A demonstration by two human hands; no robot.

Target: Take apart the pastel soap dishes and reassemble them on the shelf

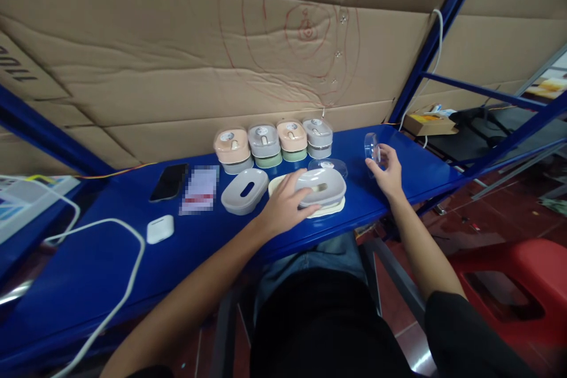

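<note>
My left hand (286, 204) grips the left end of a grey oval soap dish (332, 186), which has a slot in its floor. Beneath that dish lies a cream-coloured piece (337, 210), mostly covered. My right hand (387, 171), raised to the right above the blue table, pinches a clear plastic lid (370, 146) held on edge. Another clear lid (340, 166) lies just behind the grey dish. To the left of my left hand, a second grey slotted dish (241, 190) rests on the table, apart from my fingers.
Several lidded two-tier soap boxes (264, 144) stand in a row along the cardboard wall (177, 71). On the left are a phone (169, 182), a blurred card (200, 189), a white earbud case (160, 229) and a white cable (138, 260). A red stool (531, 289) stands at right.
</note>
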